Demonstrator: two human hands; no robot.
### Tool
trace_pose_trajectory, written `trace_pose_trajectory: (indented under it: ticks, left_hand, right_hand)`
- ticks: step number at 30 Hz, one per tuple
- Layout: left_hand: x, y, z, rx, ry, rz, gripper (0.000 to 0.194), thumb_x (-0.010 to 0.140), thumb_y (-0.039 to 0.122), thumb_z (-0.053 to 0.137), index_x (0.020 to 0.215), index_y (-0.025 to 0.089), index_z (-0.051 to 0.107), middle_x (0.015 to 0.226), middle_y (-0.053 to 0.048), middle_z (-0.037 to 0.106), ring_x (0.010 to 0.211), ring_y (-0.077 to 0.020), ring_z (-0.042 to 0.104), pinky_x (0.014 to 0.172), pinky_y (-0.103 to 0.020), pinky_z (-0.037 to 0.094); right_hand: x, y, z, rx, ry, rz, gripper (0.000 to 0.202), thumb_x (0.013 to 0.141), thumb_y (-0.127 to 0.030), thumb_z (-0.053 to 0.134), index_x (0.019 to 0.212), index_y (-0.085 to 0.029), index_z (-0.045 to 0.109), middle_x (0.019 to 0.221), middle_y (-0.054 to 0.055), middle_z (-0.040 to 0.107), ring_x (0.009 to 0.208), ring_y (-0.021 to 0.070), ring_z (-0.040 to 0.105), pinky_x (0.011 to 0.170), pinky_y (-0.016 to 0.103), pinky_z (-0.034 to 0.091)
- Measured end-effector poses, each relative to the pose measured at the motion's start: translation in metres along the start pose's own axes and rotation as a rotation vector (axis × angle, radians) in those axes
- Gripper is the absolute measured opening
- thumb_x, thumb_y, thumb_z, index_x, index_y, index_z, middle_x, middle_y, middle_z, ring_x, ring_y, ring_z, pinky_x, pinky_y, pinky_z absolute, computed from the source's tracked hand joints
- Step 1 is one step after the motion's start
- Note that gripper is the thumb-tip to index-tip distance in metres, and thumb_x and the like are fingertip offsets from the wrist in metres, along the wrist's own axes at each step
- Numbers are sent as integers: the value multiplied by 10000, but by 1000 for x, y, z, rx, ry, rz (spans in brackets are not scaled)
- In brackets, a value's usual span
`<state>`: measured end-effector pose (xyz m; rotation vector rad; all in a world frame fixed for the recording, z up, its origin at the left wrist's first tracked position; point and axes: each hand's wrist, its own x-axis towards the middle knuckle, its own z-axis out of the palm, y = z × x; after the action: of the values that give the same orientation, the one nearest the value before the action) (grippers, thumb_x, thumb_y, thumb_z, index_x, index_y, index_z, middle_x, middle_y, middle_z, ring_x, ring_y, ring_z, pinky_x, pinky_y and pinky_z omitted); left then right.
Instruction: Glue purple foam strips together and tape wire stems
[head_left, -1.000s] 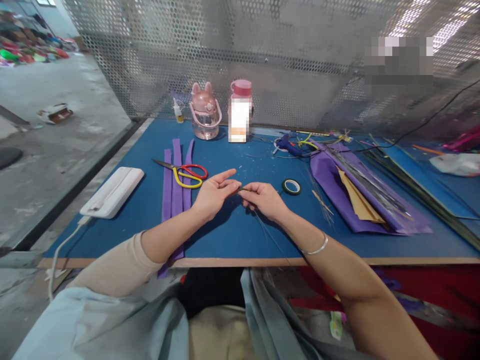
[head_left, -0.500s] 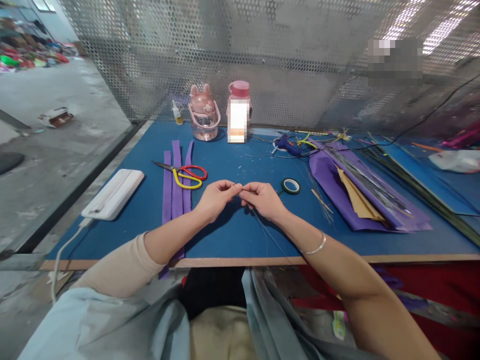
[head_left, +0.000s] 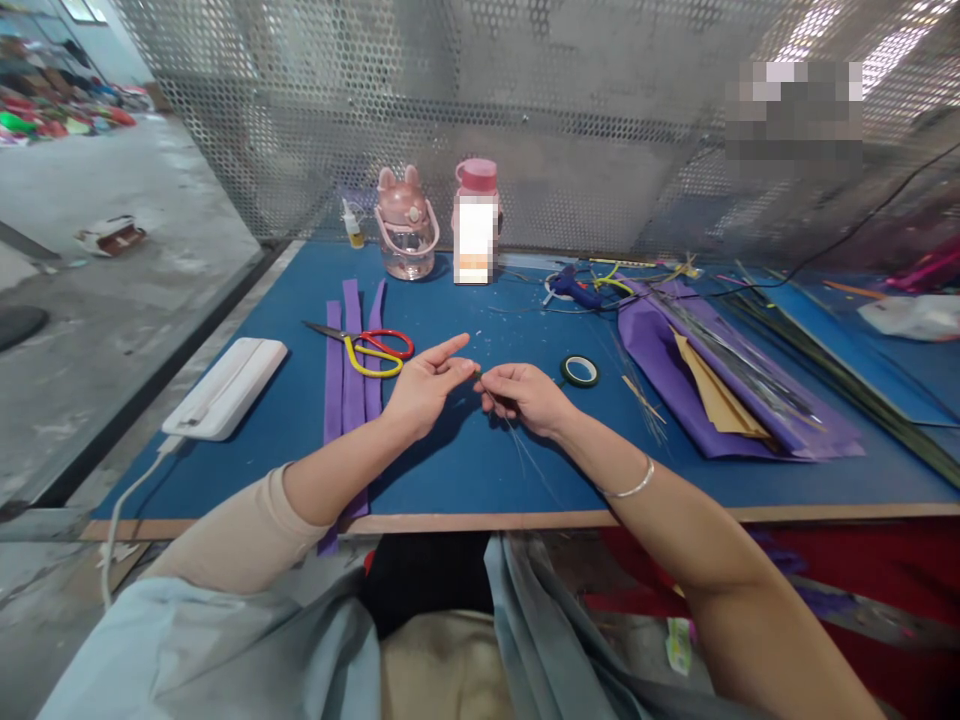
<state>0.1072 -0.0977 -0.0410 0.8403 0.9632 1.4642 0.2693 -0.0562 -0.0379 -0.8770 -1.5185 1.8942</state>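
My right hand (head_left: 525, 396) is closed in a pinch on a bundle of thin wires (head_left: 517, 432), whose loose ends trail down over the blue tabletop. A small dark green bit shows at the bundle's tip, between the two hands. Close by on the left is my left hand (head_left: 429, 385), its index finger stretched out and apart from the thumb. That thumb reaches to the green tip; the lower fingers are partly hidden. Right of my hands lies a roll of dark green tape (head_left: 580, 371). Scissors with red and yellow handles (head_left: 367, 352) rest across purple strips (head_left: 352, 400).
A white power bank (head_left: 225, 388) with a cable lies at the left. Two pink bottles (head_left: 407, 225) stand at the back beside a small dropper bottle (head_left: 352, 225). A blue glue gun (head_left: 576, 287), purple sheets (head_left: 660, 370) and long green stems (head_left: 847, 370) occupy the right.
My left index finger has lifted away from the thumb, and a dark green tip now shows between the hands. My right hand keeps its pinch on the wires.
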Motion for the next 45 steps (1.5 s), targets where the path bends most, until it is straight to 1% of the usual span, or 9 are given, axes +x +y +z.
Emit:
trace_pose_trajectory:
  ticks: [10,12,14,17,24,32,37,42,45]
  left_hand:
    - [-2,2,3,10,-9,23,771,697,242,780,1380,152,433,828,-27,749,793,-128,677,828,-297,490]
    - [-4,1,5,34,6,-16,665,680,292,801,1272,163,528,821,-22,739,736,-120,665,775,-288,497]
    - [-5,-1,5,84,17,-51,436,652,351,821,993,138,652,740,-17,710,648,-105,630,692,-261,484]
    - [-4,-2,4,131,26,-39,326,625,394,834,684,127,656,640,-17,664,590,-86,577,622,-231,447]
    - [0,1,1,128,-33,-18,314,666,421,806,761,130,738,680,-34,668,582,-80,535,566,-218,412]
    - [-3,3,1,-38,-83,-115,342,649,410,827,850,157,715,915,-64,720,780,-133,650,766,-286,511]
    - [-5,0,6,41,-27,-166,357,613,425,844,745,142,671,704,-17,661,636,-105,604,645,-253,484]
    - [-2,1,4,30,29,-100,389,558,446,865,714,147,671,660,9,632,614,-77,569,643,-218,467]
    - [2,3,-1,7,61,-118,421,551,459,868,771,149,687,620,20,600,586,-74,551,597,-207,456]
  right_hand:
    - [0,2,-1,-1,-27,-17,332,699,-458,742,736,-133,682,553,-4,632,399,43,449,372,175,251]
    - [0,2,0,-21,2,-47,331,706,-458,739,721,-135,669,552,-10,626,402,39,444,375,173,253]
    - [0,2,2,-34,16,-58,336,714,-464,730,707,-137,655,553,-13,621,403,38,436,376,175,257]
    - [0,1,3,-46,9,-49,340,720,-474,722,740,-139,664,560,-15,622,407,41,435,372,177,264]
    - [2,1,-1,5,-17,40,358,678,-474,761,762,-133,690,565,-7,634,407,43,454,366,170,287]
    - [2,2,-6,-10,-26,22,340,683,-460,757,743,-135,678,558,-10,635,401,41,454,376,168,304]
    - [3,5,1,-82,7,-21,345,698,-479,727,716,-145,645,556,-19,612,412,42,432,389,176,290]
    - [0,-10,-19,-445,-52,-59,388,815,-544,578,802,-163,650,693,29,669,525,90,519,496,223,378]
    - [-11,-31,-59,-1009,125,-128,350,857,-504,540,884,-180,671,829,50,692,715,144,582,634,258,404]
